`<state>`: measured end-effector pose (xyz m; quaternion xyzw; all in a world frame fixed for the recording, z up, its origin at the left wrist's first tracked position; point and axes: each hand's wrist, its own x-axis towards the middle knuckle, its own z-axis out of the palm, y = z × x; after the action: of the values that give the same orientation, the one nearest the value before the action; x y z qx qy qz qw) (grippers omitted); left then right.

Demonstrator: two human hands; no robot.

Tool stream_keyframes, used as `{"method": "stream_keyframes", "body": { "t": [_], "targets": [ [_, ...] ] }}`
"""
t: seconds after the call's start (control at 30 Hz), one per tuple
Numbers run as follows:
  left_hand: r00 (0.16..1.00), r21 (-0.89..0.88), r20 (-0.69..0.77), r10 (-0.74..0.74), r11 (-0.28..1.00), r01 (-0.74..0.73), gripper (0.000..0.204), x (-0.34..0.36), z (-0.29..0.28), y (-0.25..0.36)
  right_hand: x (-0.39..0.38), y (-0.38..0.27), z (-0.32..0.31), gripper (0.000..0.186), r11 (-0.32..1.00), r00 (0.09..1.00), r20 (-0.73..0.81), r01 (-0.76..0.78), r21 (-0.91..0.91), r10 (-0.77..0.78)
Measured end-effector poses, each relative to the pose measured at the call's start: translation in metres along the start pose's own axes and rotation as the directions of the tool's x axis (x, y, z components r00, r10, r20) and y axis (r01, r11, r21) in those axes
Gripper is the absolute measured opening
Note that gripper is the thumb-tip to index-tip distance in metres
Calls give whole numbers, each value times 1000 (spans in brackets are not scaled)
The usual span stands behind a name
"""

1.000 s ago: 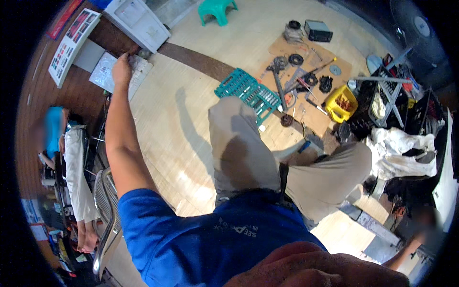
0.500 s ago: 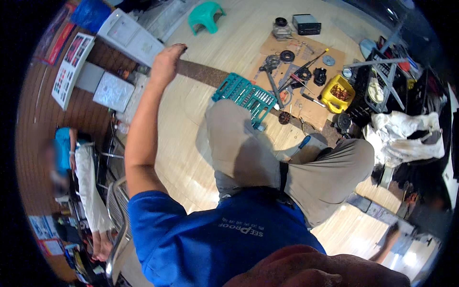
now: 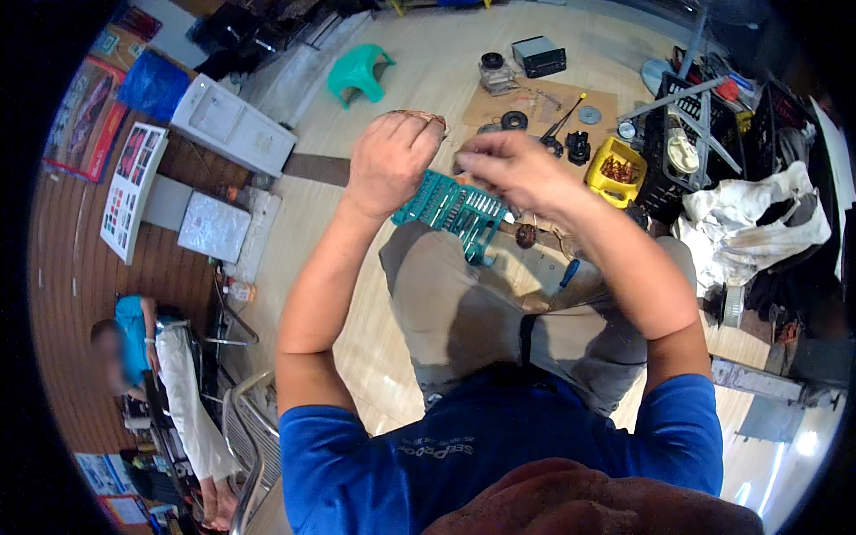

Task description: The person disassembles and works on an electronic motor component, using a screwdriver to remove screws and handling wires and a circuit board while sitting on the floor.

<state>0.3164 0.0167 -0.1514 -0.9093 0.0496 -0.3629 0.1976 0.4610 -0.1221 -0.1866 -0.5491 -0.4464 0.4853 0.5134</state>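
Note:
Both my hands are raised in front of me, over the green socket set case [image 3: 428,214]. My left hand [image 3: 392,165] is closed, and thin copper-coloured wire [image 3: 423,115] shows along the top of its fingers. Close on its right, my right hand [image 3: 526,174] has its fingers pinched together. Whatever lies between those fingertips is too small to make out. Beyond my knees lie a small round motor part [image 3: 526,235] with copper windings and a blue-handled screwdriver [image 3: 569,273].
A yellow container [image 3: 609,188] of copper-coloured pieces stands by cardboard [image 3: 557,94] bearing black parts. Black crates [image 3: 664,192] and white cloth-like material [image 3: 758,223] are at right. A green stool [image 3: 359,69] stands far left. A seated person [image 3: 134,330] is at left.
My left hand has come in from the far left toward the middle. My right hand has risen from the lower right to meet it. The view has shifted slightly.

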Motion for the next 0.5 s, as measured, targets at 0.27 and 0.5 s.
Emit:
{"method": "stream_keyframes", "body": {
  "t": [0.27, 0.5],
  "targets": [
    [851, -610, 384, -358, 594, 525, 12, -56, 22, 37, 10, 9, -67, 29, 813, 939, 43, 318, -488, -342],
    [704, -632, 639, -310, -733, 252, 25, -62, 60, 69, 33, 84, -88, 32, 974, 981, -108, 144, -173, -164]
  ]
}}
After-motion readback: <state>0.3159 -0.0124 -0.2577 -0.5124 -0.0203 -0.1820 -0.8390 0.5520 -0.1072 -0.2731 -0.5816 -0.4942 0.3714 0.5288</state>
